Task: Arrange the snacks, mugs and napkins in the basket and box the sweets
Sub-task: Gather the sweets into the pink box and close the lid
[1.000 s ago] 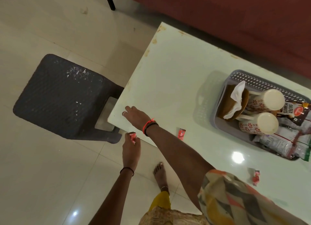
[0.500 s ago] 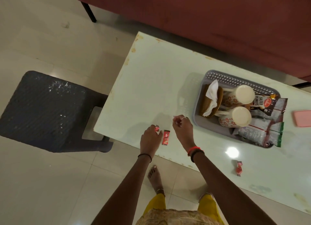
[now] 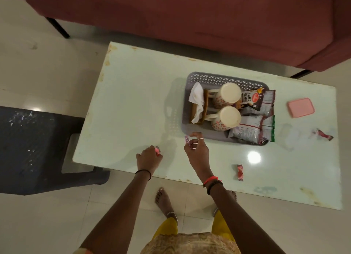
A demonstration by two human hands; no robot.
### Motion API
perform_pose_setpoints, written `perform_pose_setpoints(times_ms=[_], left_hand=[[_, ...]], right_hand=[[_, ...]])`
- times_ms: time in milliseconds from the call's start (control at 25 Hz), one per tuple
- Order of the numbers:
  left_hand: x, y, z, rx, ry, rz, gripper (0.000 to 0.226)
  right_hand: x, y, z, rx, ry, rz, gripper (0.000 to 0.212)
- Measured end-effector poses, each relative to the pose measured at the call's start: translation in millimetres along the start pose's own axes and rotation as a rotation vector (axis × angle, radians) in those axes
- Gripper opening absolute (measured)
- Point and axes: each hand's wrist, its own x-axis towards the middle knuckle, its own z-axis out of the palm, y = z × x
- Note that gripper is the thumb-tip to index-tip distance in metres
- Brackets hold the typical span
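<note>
Right hand (image 3: 197,153) grip pinches sweet (image 3: 187,140), long axis upright; left hand (image 3: 149,156) clutches another.

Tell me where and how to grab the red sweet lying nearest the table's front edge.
Pinch the red sweet across its narrow middle from directly above. It lies flat and alone on the table, long axis roughly front to back, so fingers close from its left and right sides.

Dim, warm indoor light from overhead; a round white glare spot (image 3: 254,157) sits on the glossy table (image 3: 133,94), and a fainter one on the floor tiles (image 3: 36,109); the basket (image 3: 226,78) casts a soft perforated shadow leftward; edges bow with wide-angle distortion; detail is soft and smeary throughout.
</note>
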Motion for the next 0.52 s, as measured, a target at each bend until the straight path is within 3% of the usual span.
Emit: perform_pose_setpoints(times_ms=[120, 320, 520], left_hand=[[-8, 14, -11, -0.044, -0.029, 0.008, 0.025], [-46, 78, 6, 0.046, -0.385, 0.171, 0.021], [-73, 166, 44, 0.016, -0.51, 0.279, 0.02]], right_hand=[[1, 5, -37, 0.044, 0.086, 0.039, 0.023], [9, 30, -134, 0.049, 0.306, 0.019, 0.013], [36, 81, -238, 0.006, 0.468, 0.1, 0.017]])
